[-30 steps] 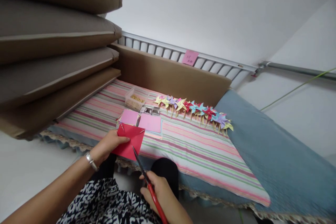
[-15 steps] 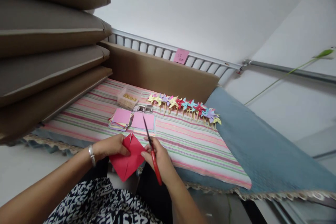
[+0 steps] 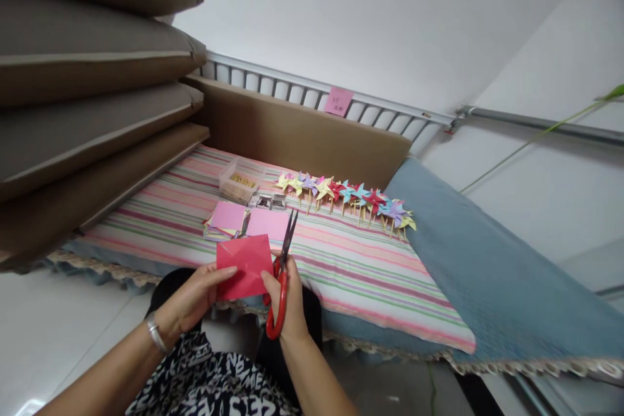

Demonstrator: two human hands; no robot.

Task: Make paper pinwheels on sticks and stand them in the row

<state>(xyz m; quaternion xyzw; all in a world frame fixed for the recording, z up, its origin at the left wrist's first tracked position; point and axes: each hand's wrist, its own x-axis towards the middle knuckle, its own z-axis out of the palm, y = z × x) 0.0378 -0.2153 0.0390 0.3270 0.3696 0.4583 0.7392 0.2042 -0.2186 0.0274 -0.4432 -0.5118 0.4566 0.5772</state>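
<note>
A square of red paper (image 3: 246, 266) is spread flat in front of me, low over the near edge of the cloth. My left hand (image 3: 197, 291) pinches its left side, thumb on top. On the right side, the thumb of my right hand (image 3: 291, 309) presses the paper too. That same hand grips red-handled scissors (image 3: 288, 240), their dark blades pointing away and slightly parted. Just beyond the paper lie a pink paper sheet (image 3: 267, 223) and a stack of coloured paper squares (image 3: 227, 216).
Behind the papers stand a clear plastic box (image 3: 237, 182) of small yellowish pieces and small containers (image 3: 270, 202). Several paper pinwheels (image 3: 346, 192) on sticks lie in a row on the striped cloth (image 3: 370, 273). Stacked cushions (image 3: 97, 78) rise at left.
The red paper has turned from a diamond to a square and lies flatter. The scissors have swung so their blades point up and right instead of left.
</note>
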